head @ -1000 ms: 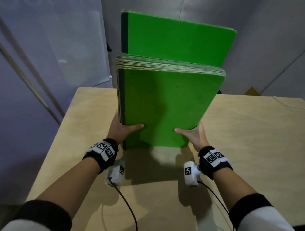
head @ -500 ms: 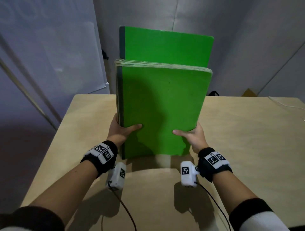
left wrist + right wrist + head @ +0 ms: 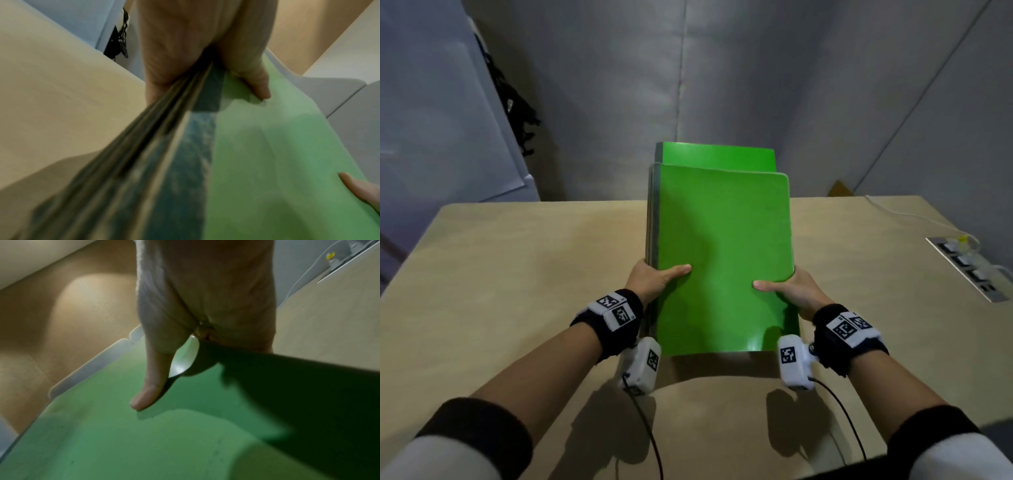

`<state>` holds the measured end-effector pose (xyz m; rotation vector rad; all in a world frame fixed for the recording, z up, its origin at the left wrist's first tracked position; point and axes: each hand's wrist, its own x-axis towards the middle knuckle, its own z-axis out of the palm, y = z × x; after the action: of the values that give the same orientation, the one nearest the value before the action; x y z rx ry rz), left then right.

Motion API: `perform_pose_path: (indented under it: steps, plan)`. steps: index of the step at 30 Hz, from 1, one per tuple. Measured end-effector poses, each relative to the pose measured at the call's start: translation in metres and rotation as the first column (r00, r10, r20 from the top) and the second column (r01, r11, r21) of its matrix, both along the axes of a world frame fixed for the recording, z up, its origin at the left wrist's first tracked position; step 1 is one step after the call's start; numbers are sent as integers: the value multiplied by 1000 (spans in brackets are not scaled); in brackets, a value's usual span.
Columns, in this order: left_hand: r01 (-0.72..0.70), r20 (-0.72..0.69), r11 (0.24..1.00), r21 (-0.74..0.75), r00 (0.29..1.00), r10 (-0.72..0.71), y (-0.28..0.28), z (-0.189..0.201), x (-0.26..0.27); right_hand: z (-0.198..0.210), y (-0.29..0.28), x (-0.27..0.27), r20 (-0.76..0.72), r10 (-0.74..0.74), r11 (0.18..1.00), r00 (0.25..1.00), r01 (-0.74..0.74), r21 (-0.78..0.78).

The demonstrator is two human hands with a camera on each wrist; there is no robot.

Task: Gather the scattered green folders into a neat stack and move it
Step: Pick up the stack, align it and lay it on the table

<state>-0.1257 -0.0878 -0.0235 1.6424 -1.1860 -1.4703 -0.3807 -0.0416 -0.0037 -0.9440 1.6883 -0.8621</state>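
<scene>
A stack of green folders (image 3: 722, 246) is held above the wooden table (image 3: 517, 274), tilted with its far end higher. One folder at the back (image 3: 715, 157) sticks out past the others. My left hand (image 3: 654, 279) grips the stack's left edge, thumb on the top cover, fingers hidden beneath. My right hand (image 3: 787, 289) grips the right edge the same way. In the left wrist view the stack's dark spines (image 3: 164, 146) run out from under my left hand (image 3: 197, 53). In the right wrist view my right hand (image 3: 195, 305) lays its thumb on the green cover (image 3: 144, 443).
A power strip (image 3: 969, 267) with a white cable lies set into the table at the right edge. Grey walls close in behind the table. Black cables hang at the back left (image 3: 517, 113). Wrist camera cables trail toward me over the near table.
The stack has tipped from near upright to a flatter tilt and come lower. Both hands keep the same grip on its sides.
</scene>
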Motion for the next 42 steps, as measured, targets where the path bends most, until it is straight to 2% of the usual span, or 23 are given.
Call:
perform_pose_path:
  steps: [5,9,15,19,37,42]
  plan:
    - [65,118,990,128,990,-81,3,-6,-69,-2,10,-62,-61,13,996,998,-7,87]
    - [114,133,963,244,980,-150,-3,-12,-113,-4,10,-105,-121,60,977,991,-33,209]
    - [232,234,916,326,919,-316,-7,-19,-164,-15,-3,-164,-232,137,911,963,-30,412]
    - [289,244,884,368,887,-391,-15,-14,-189,-7,-12,-185,-270,117,877,956,28,480]
    - [304,129,884,355,921,-368,-58,-17,-303,-4,-69,-296,-281,76,835,957,94,543]
    - [303,91,886,351,931,-354,-68,-22,-322,-1,-73,-303,-309,59,830,949,126,543]
